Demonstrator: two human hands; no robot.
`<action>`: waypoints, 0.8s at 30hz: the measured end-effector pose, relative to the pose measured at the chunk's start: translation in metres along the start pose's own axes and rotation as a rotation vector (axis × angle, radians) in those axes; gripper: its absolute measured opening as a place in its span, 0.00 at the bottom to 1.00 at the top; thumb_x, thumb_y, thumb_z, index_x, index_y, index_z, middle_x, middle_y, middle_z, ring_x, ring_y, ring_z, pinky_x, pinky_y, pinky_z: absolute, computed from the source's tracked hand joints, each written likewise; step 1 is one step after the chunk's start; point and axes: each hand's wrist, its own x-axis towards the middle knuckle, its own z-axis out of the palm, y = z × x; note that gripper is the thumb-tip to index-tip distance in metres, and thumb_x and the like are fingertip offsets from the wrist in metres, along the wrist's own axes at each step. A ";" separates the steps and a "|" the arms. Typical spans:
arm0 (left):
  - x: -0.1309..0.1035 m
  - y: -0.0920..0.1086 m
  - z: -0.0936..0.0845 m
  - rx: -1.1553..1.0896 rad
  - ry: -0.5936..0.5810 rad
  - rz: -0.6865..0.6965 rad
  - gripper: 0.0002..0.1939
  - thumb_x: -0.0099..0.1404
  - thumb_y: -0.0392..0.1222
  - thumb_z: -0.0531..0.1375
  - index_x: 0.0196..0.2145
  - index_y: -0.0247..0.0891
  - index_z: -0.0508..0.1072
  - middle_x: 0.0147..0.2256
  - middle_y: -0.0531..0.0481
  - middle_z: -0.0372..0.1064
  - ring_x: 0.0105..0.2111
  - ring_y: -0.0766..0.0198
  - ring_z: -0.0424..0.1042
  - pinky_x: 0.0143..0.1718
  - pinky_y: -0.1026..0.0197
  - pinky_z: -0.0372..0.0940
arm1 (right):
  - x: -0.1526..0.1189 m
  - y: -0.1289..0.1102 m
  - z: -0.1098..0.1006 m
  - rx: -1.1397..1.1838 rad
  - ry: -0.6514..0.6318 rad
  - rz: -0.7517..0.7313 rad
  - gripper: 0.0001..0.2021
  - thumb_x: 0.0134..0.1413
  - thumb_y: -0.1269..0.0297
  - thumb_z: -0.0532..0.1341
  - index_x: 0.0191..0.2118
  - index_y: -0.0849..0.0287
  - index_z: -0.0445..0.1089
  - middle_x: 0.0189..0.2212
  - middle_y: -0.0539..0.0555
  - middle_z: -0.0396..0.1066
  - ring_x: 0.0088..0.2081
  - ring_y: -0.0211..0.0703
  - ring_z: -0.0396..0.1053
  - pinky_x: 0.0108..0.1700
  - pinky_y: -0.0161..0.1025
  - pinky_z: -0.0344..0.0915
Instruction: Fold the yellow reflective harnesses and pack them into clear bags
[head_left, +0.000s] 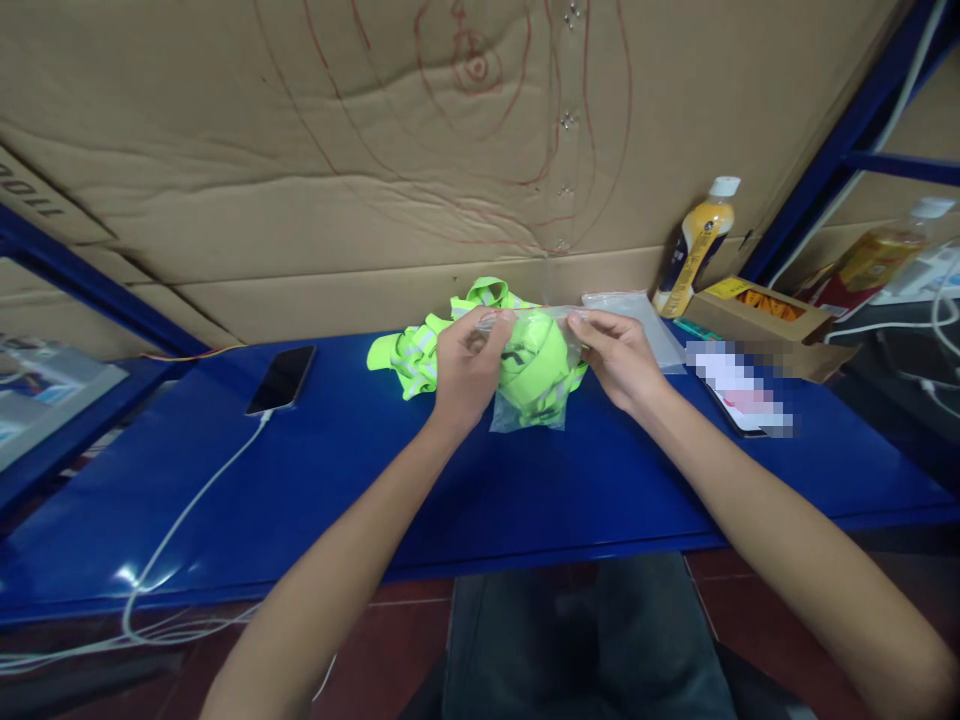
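Observation:
A clear plastic bag (555,413) with a folded neon-yellow fabric item (534,365) inside hangs upright between my hands, above the blue tabletop. My left hand (472,362) pinches the left end of its top edge, thumb pressed against the fingers. At the right end of that edge, my right hand (615,358) grips the plastic the same way. Behind the bag and to its left lies a loose heap of neon-yellow fabric with pale reflective strips (414,353). Part of this heap is hidden by the bag and my left hand.
A flat stack of clear bags (637,322) lies behind my right hand. Farther right are a yellow drink bottle (694,250), an open cardboard box (772,312) and a blurred-out phone (735,390). A dark phone (282,380) on a white cable (202,490) is at left.

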 end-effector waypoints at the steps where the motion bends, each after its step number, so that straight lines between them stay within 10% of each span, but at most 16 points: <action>1: 0.001 -0.002 -0.001 0.004 0.020 0.011 0.22 0.65 0.61 0.71 0.30 0.39 0.79 0.27 0.53 0.69 0.27 0.66 0.64 0.30 0.62 0.60 | 0.000 0.001 0.000 -0.006 0.019 -0.016 0.20 0.34 0.47 0.84 0.32 0.53 0.85 0.34 0.52 0.83 0.36 0.42 0.75 0.40 0.39 0.71; 11: 0.002 -0.012 -0.004 0.034 0.047 0.024 0.25 0.65 0.60 0.72 0.24 0.37 0.77 0.22 0.54 0.60 0.24 0.69 0.56 0.26 0.61 0.52 | -0.002 0.011 0.002 -0.126 0.061 -0.173 0.17 0.45 0.47 0.80 0.28 0.54 0.82 0.29 0.50 0.77 0.31 0.39 0.69 0.36 0.39 0.66; 18: -0.006 0.010 0.005 0.101 -0.006 0.074 0.34 0.65 0.68 0.68 0.20 0.39 0.63 0.21 0.56 0.50 0.23 0.68 0.48 0.24 0.61 0.48 | -0.006 -0.011 0.002 -0.568 -0.105 -0.652 0.14 0.58 0.52 0.75 0.46 0.50 0.82 0.50 0.56 0.79 0.53 0.50 0.76 0.59 0.49 0.71; 24: -0.010 0.018 0.009 0.160 -0.019 0.100 0.31 0.66 0.70 0.67 0.23 0.39 0.70 0.21 0.55 0.56 0.23 0.67 0.50 0.25 0.60 0.51 | -0.005 -0.019 -0.001 -0.617 -0.242 -0.548 0.15 0.57 0.46 0.75 0.40 0.50 0.83 0.49 0.57 0.79 0.53 0.53 0.76 0.63 0.54 0.68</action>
